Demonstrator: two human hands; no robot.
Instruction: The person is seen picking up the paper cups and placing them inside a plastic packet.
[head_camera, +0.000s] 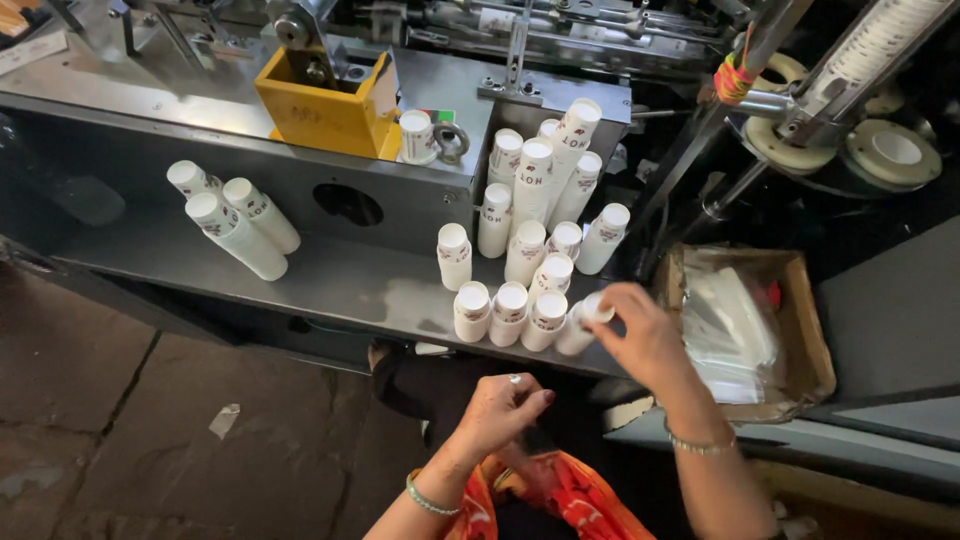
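The right hand (645, 335) is closing its fingertips on the top of a stack of paper cups (582, 325), rightmost in the front row on the grey machine shelf (330, 285) at centre frame. The stack's long axis is tilting up and right toward that hand. The left hand (505, 408) is hovering lower, loosely curled, apparently empty, farther from the cups.
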